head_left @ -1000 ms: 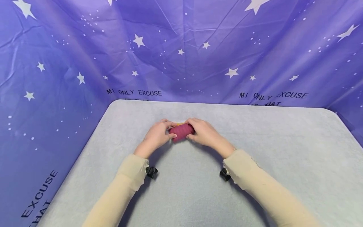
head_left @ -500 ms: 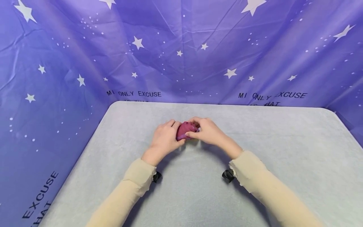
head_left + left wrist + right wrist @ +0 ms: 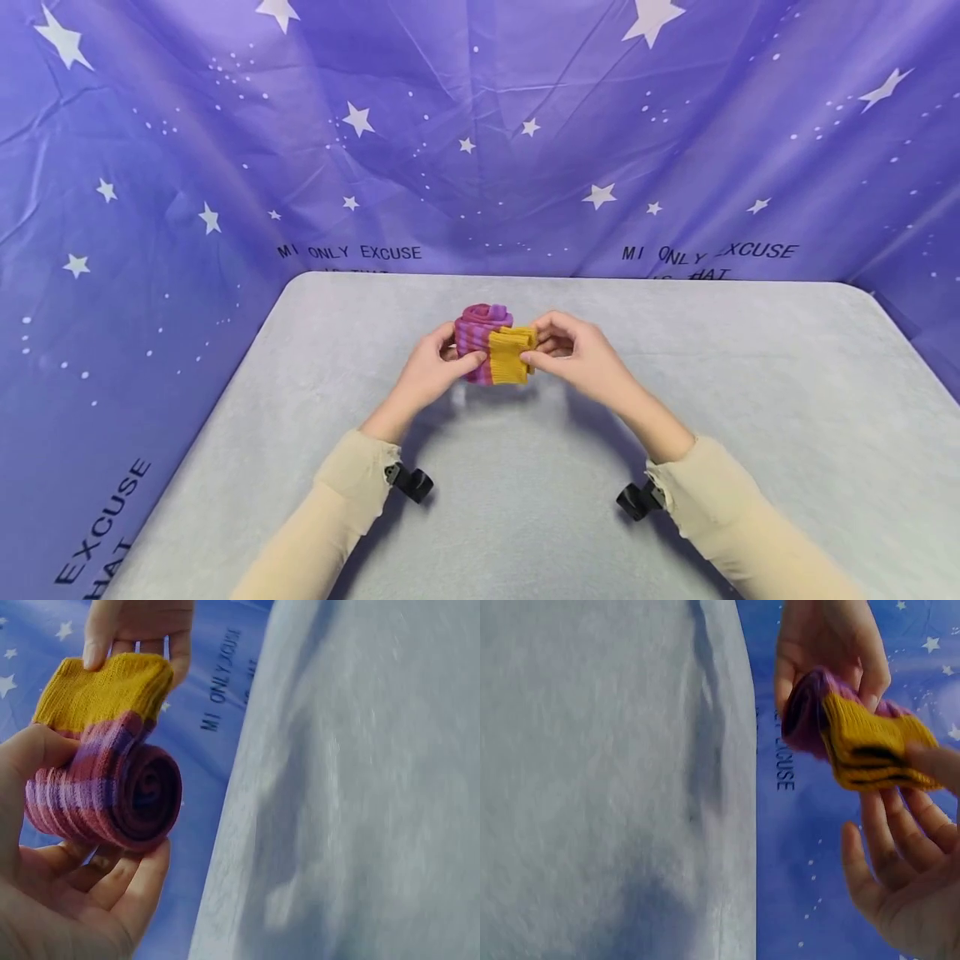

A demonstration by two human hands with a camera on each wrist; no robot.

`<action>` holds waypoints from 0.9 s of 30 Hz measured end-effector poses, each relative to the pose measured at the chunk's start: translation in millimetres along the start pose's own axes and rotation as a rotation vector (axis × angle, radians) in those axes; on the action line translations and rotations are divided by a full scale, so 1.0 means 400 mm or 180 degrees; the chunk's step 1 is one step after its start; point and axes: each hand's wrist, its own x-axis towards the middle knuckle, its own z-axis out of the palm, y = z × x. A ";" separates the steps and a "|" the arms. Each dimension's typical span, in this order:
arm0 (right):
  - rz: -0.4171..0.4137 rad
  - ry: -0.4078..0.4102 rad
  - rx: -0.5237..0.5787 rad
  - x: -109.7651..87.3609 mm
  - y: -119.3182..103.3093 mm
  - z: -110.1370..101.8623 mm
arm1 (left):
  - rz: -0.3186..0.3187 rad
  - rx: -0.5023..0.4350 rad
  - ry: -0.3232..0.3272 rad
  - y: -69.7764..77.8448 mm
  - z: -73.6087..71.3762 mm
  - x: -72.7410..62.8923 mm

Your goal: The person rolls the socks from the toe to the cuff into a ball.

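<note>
A pair of knitted socks (image 3: 474,337), striped maroon and purple, is rolled into a bundle held above the table. Its ribbed yellow cuff (image 3: 509,357) sticks out on the right side. My left hand (image 3: 429,367) grips the roll, thumb across the front and fingers behind and under it. My right hand (image 3: 581,354) pinches the cuff between thumb and fingers. Seen from the left wrist, the spiral end of the sock roll (image 3: 154,787) faces the camera. In the right wrist view, the cuff (image 3: 870,742) shows its layered opening edge.
A pale grey cloth-covered table (image 3: 517,500) lies under both hands. Behind it and at the sides hangs a purple-blue curtain (image 3: 420,167) with white stars and black lettering. Small black devices (image 3: 637,500) sit at both wrists.
The sock bundle has been turned, so the yellow cuff now faces forward. My right hand has shifted right to the cuff, while my left hand keeps hold of the roll.
</note>
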 end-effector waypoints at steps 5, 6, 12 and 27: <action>-0.0119 0.0222 -0.0125 -0.013 -0.019 0.006 | -0.0119 -0.0482 -0.0176 0.013 0.016 -0.010; -0.0131 0.0243 -0.0138 -0.015 -0.021 0.007 | -0.0128 -0.0537 -0.0194 0.017 0.019 -0.013; -0.0114 0.0297 -0.0107 -0.028 -0.024 0.001 | -0.0095 -0.0737 -0.0299 0.030 0.023 -0.021; -0.0016 -0.0020 0.0734 -0.042 -0.008 -0.005 | -0.0082 -0.1358 -0.0842 0.032 0.009 -0.022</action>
